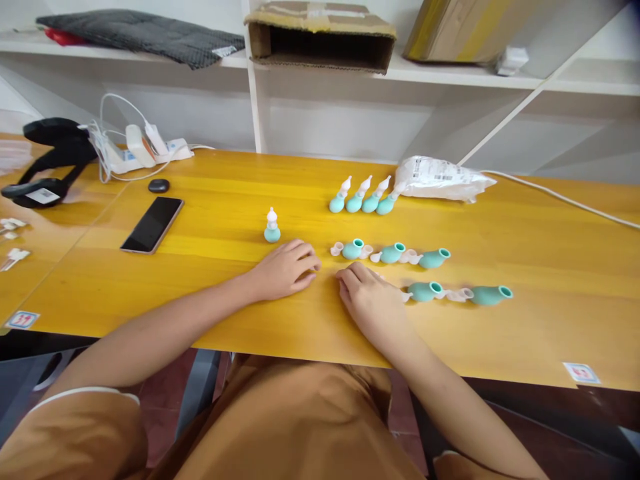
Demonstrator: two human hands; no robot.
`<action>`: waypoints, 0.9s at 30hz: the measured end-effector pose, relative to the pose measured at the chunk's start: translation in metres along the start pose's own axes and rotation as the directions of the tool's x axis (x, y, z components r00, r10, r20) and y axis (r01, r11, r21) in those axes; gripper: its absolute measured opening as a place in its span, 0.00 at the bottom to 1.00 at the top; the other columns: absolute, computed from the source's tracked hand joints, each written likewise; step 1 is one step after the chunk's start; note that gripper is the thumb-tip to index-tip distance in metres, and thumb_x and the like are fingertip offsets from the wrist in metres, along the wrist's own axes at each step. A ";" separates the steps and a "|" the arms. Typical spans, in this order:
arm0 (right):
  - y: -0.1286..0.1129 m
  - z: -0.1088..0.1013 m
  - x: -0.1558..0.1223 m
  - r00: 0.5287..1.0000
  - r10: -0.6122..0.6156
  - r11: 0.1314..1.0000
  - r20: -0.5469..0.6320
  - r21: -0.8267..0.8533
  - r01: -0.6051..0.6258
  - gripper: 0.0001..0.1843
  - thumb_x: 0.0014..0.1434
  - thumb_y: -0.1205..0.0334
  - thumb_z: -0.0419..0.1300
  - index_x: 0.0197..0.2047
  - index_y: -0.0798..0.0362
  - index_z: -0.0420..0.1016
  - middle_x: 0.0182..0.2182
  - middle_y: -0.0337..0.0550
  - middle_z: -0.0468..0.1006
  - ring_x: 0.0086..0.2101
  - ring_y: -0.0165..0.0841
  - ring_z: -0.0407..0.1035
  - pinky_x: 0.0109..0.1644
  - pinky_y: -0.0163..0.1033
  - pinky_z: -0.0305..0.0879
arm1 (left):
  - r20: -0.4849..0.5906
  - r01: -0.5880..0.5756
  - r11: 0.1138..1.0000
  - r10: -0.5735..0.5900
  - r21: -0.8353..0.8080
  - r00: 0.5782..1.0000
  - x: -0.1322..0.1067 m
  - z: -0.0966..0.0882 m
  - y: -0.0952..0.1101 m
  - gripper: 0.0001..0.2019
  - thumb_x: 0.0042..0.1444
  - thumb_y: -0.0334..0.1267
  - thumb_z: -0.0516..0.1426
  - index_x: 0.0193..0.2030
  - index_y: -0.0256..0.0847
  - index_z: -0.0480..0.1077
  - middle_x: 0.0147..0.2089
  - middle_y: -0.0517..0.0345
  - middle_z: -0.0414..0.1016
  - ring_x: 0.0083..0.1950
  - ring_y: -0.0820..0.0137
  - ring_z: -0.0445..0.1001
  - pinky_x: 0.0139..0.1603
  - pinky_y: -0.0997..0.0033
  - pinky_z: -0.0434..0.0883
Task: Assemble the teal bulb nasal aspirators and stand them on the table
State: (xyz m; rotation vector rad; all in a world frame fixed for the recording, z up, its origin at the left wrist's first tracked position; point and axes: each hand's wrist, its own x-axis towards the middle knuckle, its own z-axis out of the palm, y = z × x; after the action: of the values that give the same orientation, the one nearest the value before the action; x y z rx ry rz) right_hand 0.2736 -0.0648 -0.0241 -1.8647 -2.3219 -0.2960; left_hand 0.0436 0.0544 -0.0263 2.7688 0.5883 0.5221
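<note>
My left hand point(286, 269) rests palm down on the yellow table point(525, 320), fingers loosely curled, holding nothing I can see. My right hand point(367, 298) lies beside it, fingers bent on the tabletop, close to a teal bulb point(425, 291) and a clear tip point(459, 294). Another teal bulb point(491, 295) lies to the right. Just beyond my hands lies a row of teal bulbs point(393, 253) with clear tips between them. One assembled bulb with a white tip point(272, 225) stands upright alone. Several assembled ones point(361, 197) lie side by side farther back.
A white plastic bag point(440, 178) lies behind the assembled row. A black phone point(152, 224) and a small black pebble-shaped object point(159, 185) sit at the left, near a power strip with white cables point(145, 148). A black stand point(50, 160) is far left. Shelves hold a cardboard box point(320, 37).
</note>
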 end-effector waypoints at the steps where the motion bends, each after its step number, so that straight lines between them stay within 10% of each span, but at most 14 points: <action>1: 0.000 0.000 0.000 1.000 -0.027 0.999 -0.012 0.023 0.027 0.12 0.78 0.69 0.55 0.49 0.53 0.81 0.42 0.49 0.82 0.38 0.39 0.74 0.35 0.43 0.53 | 0.003 0.000 1.000 0.000 0.011 1.000 -0.001 0.000 0.000 0.09 0.76 0.38 0.56 0.53 0.41 0.78 0.54 0.46 0.78 0.58 0.55 0.73 0.64 0.51 0.74; 27: 0.007 0.000 -0.004 0.994 -0.048 0.997 -0.098 0.053 0.053 0.10 0.76 0.64 0.60 0.41 0.54 0.79 0.37 0.47 0.79 0.39 0.42 0.74 0.43 0.46 0.61 | 0.144 0.075 0.992 -0.060 -0.106 0.988 -0.028 -0.021 0.013 0.05 0.76 0.35 0.58 0.47 0.41 0.75 0.45 0.54 0.79 0.47 0.62 0.75 0.51 0.63 0.70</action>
State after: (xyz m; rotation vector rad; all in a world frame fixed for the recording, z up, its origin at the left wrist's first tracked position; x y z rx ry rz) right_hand 0.2807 -0.0668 -0.0245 -1.7288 -2.2920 -0.3173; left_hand 0.0159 0.0347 -0.0112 2.6437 0.5991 0.3312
